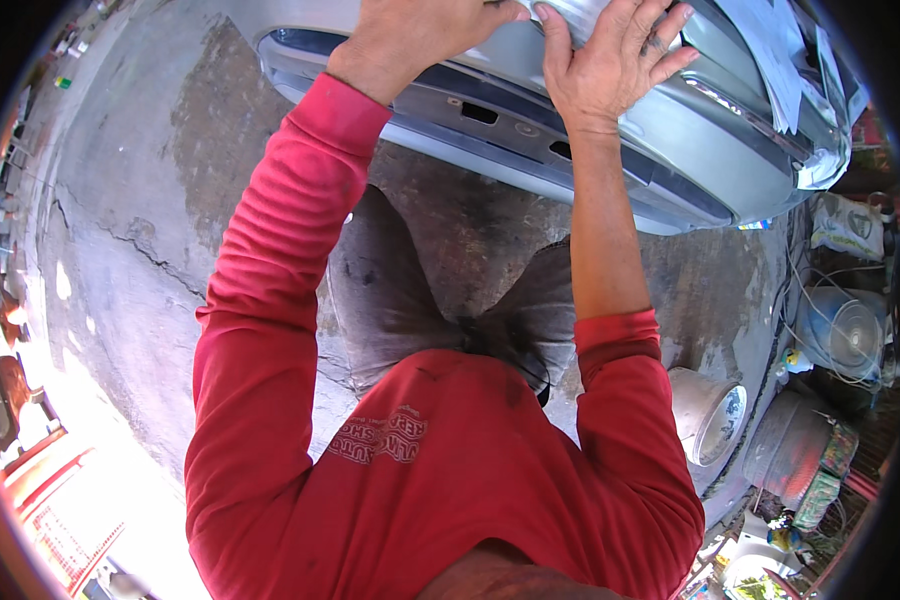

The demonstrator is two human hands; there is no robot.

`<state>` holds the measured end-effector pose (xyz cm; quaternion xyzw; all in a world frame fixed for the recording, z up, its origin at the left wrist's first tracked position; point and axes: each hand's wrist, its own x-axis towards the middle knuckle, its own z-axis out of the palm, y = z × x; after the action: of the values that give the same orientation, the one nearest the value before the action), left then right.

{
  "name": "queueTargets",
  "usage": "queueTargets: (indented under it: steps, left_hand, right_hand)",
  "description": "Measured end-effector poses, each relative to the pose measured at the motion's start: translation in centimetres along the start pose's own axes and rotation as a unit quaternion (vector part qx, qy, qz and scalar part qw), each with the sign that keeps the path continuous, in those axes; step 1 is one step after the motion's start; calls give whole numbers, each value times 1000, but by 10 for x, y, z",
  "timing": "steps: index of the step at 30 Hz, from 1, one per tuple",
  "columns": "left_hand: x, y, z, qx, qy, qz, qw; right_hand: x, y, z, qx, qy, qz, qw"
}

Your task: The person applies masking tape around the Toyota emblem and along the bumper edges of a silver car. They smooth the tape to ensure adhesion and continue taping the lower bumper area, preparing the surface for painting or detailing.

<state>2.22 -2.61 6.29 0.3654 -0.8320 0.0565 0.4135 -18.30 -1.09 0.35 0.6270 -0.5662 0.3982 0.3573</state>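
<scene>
A silver-grey car bumper (530,110) stretches across the top of the head view, with dark openings along its lower part. My right hand (607,65) lies on the bumper's upper surface, fingers spread and thumb stretched out, holding nothing that I can see. To its left, my left hand (420,35) rests at the same surface. Its thumb points toward the right hand, while the picture's top edge cuts off its other fingers. Sheets of masking paper (770,60) cover the car at the right of the bumper. I wear a red long-sleeved shirt (470,480), the right sleeve pushed up.
A whitish bucket (685,415) stands on the concrete floor (140,300) by my right elbow. Farther right are a sack (848,228), a bluish tub (830,325) with loose cables, and a large round container (785,450). Red crates (60,530) stand at lower left.
</scene>
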Motion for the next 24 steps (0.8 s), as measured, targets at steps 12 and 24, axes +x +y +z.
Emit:
queueTargets:
  steps: [12,24]
  left_hand:
    - [-11,-14,-2,-72,33,97,992]
    - [-156,23,15,-250,-324,-72,910]
  right_hand:
    - [9,-8,1,12,32,8,999]
    - [5,-4,1,8,18,6,1000]
